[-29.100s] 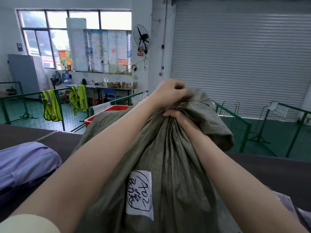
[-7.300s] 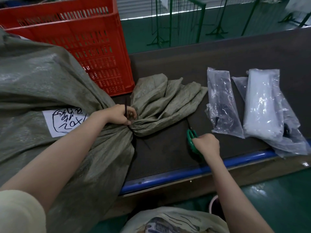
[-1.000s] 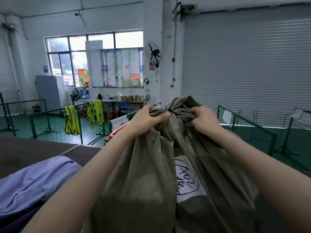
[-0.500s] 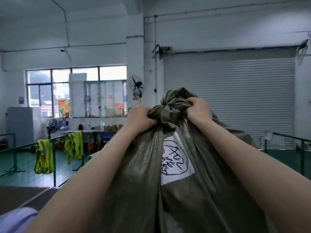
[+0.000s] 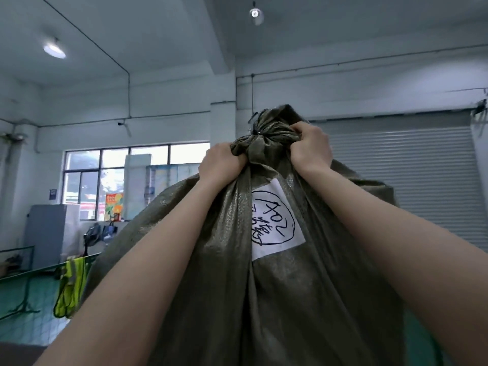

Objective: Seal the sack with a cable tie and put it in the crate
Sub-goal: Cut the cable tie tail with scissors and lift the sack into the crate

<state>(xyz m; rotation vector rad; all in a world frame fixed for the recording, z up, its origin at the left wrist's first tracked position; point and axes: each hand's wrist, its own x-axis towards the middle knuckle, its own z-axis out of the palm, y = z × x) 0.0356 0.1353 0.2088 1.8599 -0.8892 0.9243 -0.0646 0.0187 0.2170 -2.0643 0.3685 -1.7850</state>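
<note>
A big grey-green woven sack [image 5: 264, 299] fills the middle of the view, held up high in front of me. A white label [image 5: 274, 220] with circled handwriting is stuck on its front. Its neck is bunched tight, with a black cable tie [image 5: 255, 132] around it. My left hand [image 5: 221, 162] grips the sack just below the neck on the left. My right hand [image 5: 311, 146] grips it on the right, slightly higher. The crate is hidden from view.
Green mesh fencing [image 5: 23, 273] with yellow safety vests [image 5: 70, 286] hanging on it runs at the lower left. A grey roller shutter [image 5: 422, 180] closes the wall on the right. Windows [image 5: 118, 175] and a grey cabinet [image 5: 45, 231] stand at the back left.
Both hands have lifted the sack higher, and my view has tilted up toward the ceiling. The belt and the purple bag have dropped out of sight.
</note>
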